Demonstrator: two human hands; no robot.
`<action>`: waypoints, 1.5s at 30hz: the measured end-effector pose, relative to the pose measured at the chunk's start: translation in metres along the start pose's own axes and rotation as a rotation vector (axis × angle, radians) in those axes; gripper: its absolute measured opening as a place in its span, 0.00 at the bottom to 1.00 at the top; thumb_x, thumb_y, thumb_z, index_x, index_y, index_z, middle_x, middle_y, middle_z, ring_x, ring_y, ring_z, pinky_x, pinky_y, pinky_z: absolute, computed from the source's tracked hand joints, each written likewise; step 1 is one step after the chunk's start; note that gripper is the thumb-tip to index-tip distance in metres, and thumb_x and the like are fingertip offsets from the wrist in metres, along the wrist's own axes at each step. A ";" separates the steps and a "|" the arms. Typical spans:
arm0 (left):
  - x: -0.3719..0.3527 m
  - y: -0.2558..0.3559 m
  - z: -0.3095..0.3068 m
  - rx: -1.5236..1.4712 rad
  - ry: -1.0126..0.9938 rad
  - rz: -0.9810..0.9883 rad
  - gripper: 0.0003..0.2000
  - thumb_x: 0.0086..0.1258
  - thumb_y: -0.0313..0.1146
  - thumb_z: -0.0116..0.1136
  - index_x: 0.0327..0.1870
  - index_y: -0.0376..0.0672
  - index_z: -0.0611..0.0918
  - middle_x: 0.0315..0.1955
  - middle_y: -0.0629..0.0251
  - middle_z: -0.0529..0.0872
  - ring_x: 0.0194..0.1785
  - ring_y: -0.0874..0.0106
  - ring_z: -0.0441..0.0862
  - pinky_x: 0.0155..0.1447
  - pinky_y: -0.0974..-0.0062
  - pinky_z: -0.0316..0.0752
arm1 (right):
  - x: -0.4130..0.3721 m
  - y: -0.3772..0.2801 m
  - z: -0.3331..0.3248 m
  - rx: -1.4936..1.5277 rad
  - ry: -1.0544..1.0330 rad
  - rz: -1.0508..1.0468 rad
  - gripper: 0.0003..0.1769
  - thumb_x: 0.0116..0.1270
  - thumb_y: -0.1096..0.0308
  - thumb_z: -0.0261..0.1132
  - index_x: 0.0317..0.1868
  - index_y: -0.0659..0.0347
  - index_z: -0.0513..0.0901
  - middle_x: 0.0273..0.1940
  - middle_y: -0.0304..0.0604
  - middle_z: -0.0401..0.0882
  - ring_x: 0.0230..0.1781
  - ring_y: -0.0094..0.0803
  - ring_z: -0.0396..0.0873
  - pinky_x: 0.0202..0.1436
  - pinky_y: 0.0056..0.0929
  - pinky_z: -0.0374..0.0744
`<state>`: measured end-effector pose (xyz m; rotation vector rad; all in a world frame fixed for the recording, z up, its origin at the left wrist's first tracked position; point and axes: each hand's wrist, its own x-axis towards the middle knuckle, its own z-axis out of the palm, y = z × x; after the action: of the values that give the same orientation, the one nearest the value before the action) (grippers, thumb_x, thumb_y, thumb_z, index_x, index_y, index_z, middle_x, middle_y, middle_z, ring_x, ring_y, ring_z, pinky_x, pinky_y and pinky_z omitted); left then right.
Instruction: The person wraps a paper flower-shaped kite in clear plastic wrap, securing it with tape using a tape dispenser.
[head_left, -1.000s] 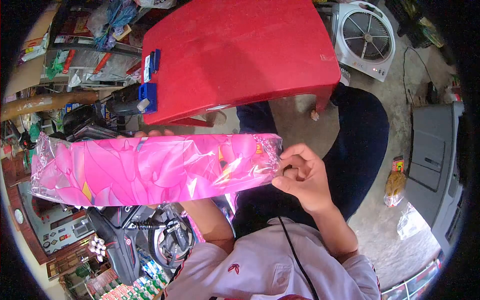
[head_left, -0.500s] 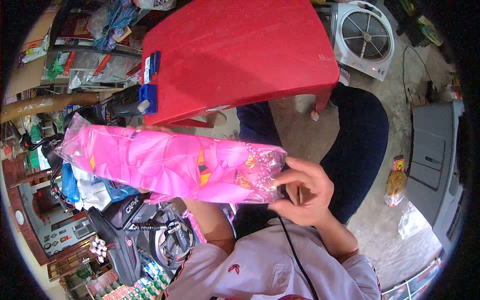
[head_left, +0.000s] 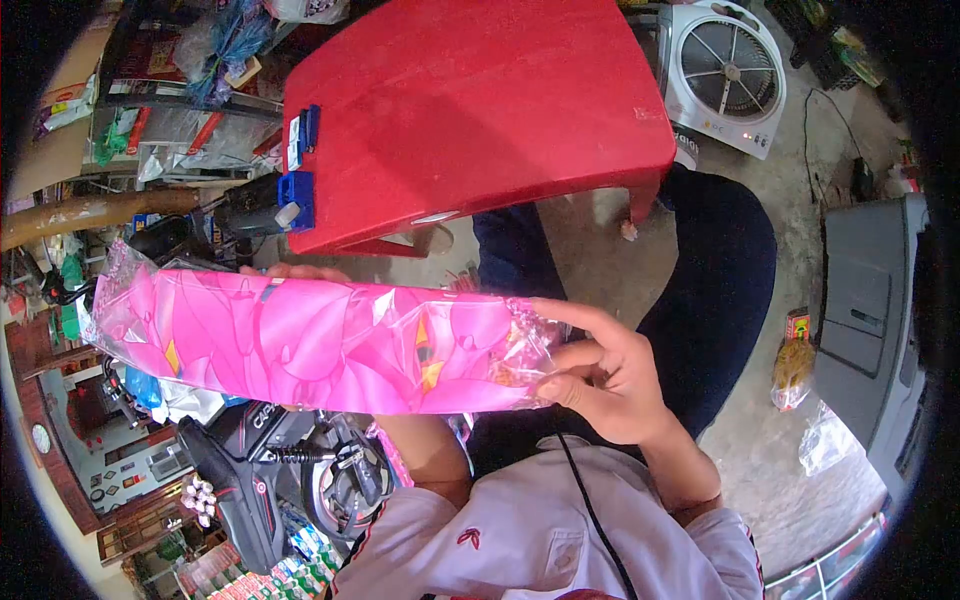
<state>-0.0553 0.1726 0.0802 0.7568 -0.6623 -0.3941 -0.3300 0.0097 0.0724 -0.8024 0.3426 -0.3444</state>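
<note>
A long pink package [head_left: 310, 340], printed with petal-like shapes and yellow patches, lies nearly level across my lap in a clear plastic wrapper. My left hand [head_left: 300, 272] holds it from behind; only the fingertips show over its upper edge, and the palm is hidden. At the package's right end, my right hand [head_left: 615, 375] pinches the crinkled clear wrapper between thumb and fingers. Loose wrapper also sticks out past the left end. What is inside cannot be made out beyond the pink folds.
A red table [head_left: 480, 110] stands ahead, with blue objects [head_left: 297, 190] at its left edge. A white fan [head_left: 725, 80] is on the floor at the far right. A motorbike [head_left: 250, 480] stands at the lower left, and a grey cabinet [head_left: 865, 330] at the right.
My right hand has closed on the wrapper's right end, where its fingers were more apart before. The package has turned slightly more level, and its left end is lower.
</note>
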 end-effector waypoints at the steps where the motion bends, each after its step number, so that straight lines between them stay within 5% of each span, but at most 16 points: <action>1: 0.000 0.001 0.000 0.003 0.001 0.001 0.31 0.83 0.59 0.43 0.81 0.54 0.69 0.71 0.56 0.77 0.75 0.52 0.75 0.79 0.41 0.67 | -0.001 0.000 0.001 -0.017 0.018 -0.016 0.40 0.68 0.75 0.78 0.78 0.63 0.72 0.43 0.37 0.93 0.24 0.06 0.67 0.28 0.12 0.62; 10: 0.001 -0.001 0.001 0.021 0.000 0.017 0.33 0.83 0.61 0.43 0.81 0.53 0.69 0.71 0.56 0.77 0.74 0.52 0.75 0.78 0.41 0.69 | -0.002 -0.001 0.006 -0.315 0.149 -0.149 0.37 0.59 0.77 0.84 0.69 0.61 0.81 0.40 0.33 0.91 0.22 0.04 0.62 0.23 0.11 0.58; 16: 0.003 -0.003 0.005 0.061 0.037 0.057 0.33 0.82 0.61 0.43 0.81 0.52 0.69 0.71 0.55 0.77 0.74 0.52 0.76 0.78 0.42 0.70 | -0.001 -0.011 0.012 -0.131 0.032 0.033 0.35 0.68 0.79 0.77 0.74 0.67 0.74 0.41 0.42 0.91 0.26 0.06 0.71 0.29 0.10 0.64; 22: 0.009 -0.004 0.011 0.154 0.127 0.129 0.34 0.81 0.62 0.43 0.81 0.52 0.69 0.71 0.55 0.77 0.74 0.52 0.76 0.77 0.42 0.71 | -0.010 -0.040 0.005 -0.085 0.060 -0.074 0.34 0.78 0.73 0.66 0.81 0.65 0.67 0.48 0.49 0.93 0.33 0.11 0.78 0.37 0.12 0.72; 24: 0.011 -0.005 0.013 0.203 0.166 0.163 0.34 0.81 0.63 0.43 0.81 0.51 0.69 0.71 0.55 0.77 0.74 0.52 0.76 0.77 0.42 0.71 | 0.000 -0.030 -0.019 -0.131 0.146 -0.174 0.30 0.77 0.72 0.67 0.76 0.64 0.72 0.48 0.44 0.91 0.28 0.10 0.72 0.35 0.13 0.70; 29: 0.009 -0.025 0.029 0.387 0.282 0.233 0.35 0.81 0.63 0.43 0.81 0.51 0.69 0.71 0.55 0.77 0.74 0.52 0.76 0.77 0.43 0.72 | 0.016 -0.013 -0.011 -0.235 -0.011 -0.076 0.31 0.71 0.73 0.75 0.73 0.64 0.76 0.53 0.42 0.86 0.31 0.12 0.76 0.34 0.15 0.73; 32: 0.009 -0.035 0.033 0.467 0.329 0.253 0.36 0.80 0.64 0.43 0.81 0.50 0.69 0.71 0.55 0.77 0.73 0.52 0.76 0.77 0.43 0.72 | 0.025 0.006 -0.018 -0.337 -0.070 -0.178 0.12 0.68 0.78 0.75 0.51 0.67 0.87 0.41 0.40 0.87 0.31 0.14 0.77 0.34 0.16 0.73; 35: 0.010 -0.041 0.036 0.523 0.359 0.269 0.36 0.80 0.64 0.43 0.81 0.50 0.69 0.71 0.54 0.77 0.73 0.52 0.76 0.76 0.43 0.73 | 0.031 0.000 -0.011 -0.487 0.023 -0.332 0.07 0.69 0.71 0.77 0.39 0.63 0.87 0.32 0.31 0.85 0.23 0.11 0.75 0.27 0.17 0.71; 45: 0.014 -0.049 0.042 0.610 0.408 0.285 0.37 0.79 0.65 0.43 0.81 0.49 0.69 0.71 0.54 0.77 0.73 0.52 0.77 0.76 0.44 0.74 | 0.032 -0.012 0.001 -0.366 0.090 -0.225 0.19 0.61 0.75 0.80 0.53 0.63 0.88 0.40 0.40 0.85 0.30 0.16 0.79 0.30 0.18 0.73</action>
<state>-0.0781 0.1110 0.0724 1.2584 -0.4902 0.2408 -0.3029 -0.0113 0.0762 -1.1911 0.4070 -0.5391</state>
